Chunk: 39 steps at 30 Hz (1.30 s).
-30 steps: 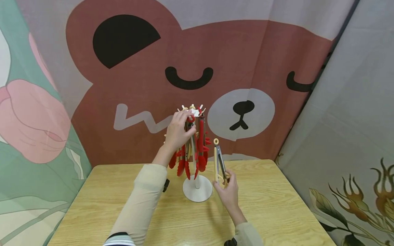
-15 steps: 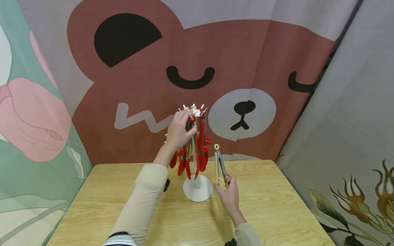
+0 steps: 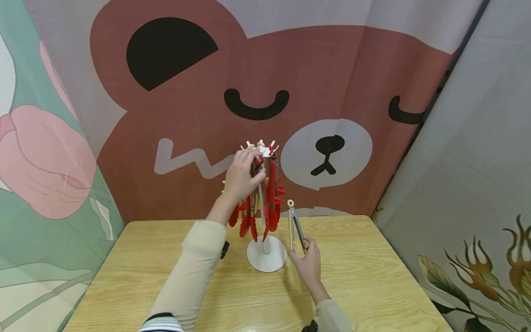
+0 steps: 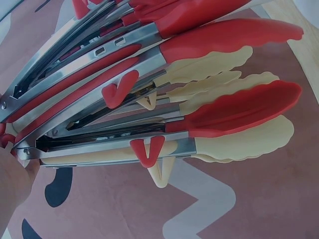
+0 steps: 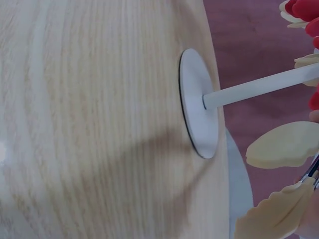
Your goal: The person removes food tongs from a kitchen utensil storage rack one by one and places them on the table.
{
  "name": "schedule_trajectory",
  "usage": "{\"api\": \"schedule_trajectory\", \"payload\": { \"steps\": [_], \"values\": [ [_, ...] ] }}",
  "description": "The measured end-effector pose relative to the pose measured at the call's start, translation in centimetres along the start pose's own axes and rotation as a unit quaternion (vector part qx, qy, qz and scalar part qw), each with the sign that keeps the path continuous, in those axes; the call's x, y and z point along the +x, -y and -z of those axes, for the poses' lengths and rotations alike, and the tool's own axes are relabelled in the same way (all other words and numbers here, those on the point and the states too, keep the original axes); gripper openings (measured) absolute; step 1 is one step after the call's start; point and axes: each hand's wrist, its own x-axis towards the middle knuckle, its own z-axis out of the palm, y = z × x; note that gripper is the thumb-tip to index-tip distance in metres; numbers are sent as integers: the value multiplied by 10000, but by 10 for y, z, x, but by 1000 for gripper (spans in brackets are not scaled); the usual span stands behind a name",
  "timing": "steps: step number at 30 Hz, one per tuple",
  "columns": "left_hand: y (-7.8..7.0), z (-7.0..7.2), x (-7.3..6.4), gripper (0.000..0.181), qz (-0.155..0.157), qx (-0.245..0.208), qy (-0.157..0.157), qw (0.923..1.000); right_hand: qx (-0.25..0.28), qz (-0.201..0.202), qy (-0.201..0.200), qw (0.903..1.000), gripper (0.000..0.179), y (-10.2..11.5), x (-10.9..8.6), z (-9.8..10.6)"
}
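Observation:
My left hand (image 3: pixel 242 175) grips the top of a white rack, its fingertips over the white cap (image 3: pixel 264 151) and beside a red hanging ring. Red-tipped tongs (image 3: pixel 271 193) and cream-tipped tongs (image 4: pixel 239 127) hang tips down all around the pole. To the right of the rack, my right hand (image 3: pixel 308 263) holds a separate pair of cream tongs (image 3: pixel 292 226) by its lower arms, ring end up. The two cream tips (image 5: pixel 284 144) stand apart below that hand in the right wrist view. The palm hides part of the rack's left side.
The rack's round white base (image 3: pixel 266 263) stands on a wooden table (image 3: pixel 356 267), near its back edge. Behind the table hangs a curtain (image 3: pixel 186 115) with a brown bear print. A grey floral curtain (image 3: pixel 469 161) hangs at the right.
My right hand and the cream tongs have sunk a little beside the rack, the ring end lower than before. My left hand stays at the rack's top.

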Motion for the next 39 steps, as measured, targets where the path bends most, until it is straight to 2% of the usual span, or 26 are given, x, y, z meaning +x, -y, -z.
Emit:
{"api": "schedule_trajectory", "payload": {
  "steps": [16,23,39],
  "values": [
    [-1,0,-1,41,9,-6,-8,10000,-394,-484,550,9965,55,-20,-5,-6],
    [-2,0,0,41,2,-30,15,10000,-541,-444,541,9961,55,-30,-8,-10],
    [-1,-1,0,41,-33,-35,-68,10000,-952,-531,889,9901,58,-43,-8,-19]
  ]
}}
